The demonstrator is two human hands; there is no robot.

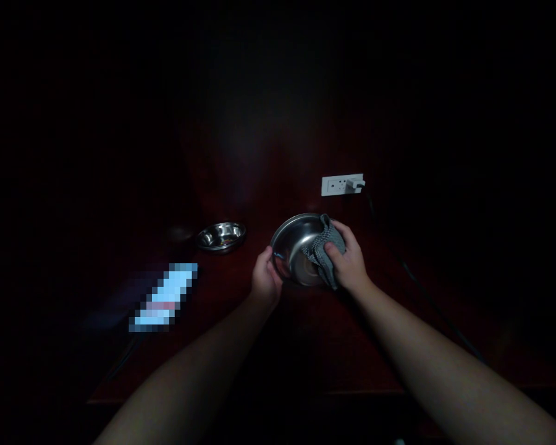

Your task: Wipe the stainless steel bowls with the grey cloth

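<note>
A shiny steel bowl [291, 242] is held tilted between my hands, its inside turned toward me. My left hand [265, 279] grips the bowl's left rim, thumb at the edge and fingers behind or under it. My right hand [351, 259] is closed on a grey textured cloth [330, 247], pressed over the bowl's right side and rim. Part of the bowl's right side is hidden by the cloth. Whether the bowl's underside touches the table, I cannot tell.
A smaller steel bowl [221, 237] stands behind and left on the dark red table [306, 346]. Nearer, at left, glows a pixelated screen [167, 300]. A white wall socket [336, 185] has a plug in it, and a dark cable [438, 306] runs down the right. Most surroundings are dark.
</note>
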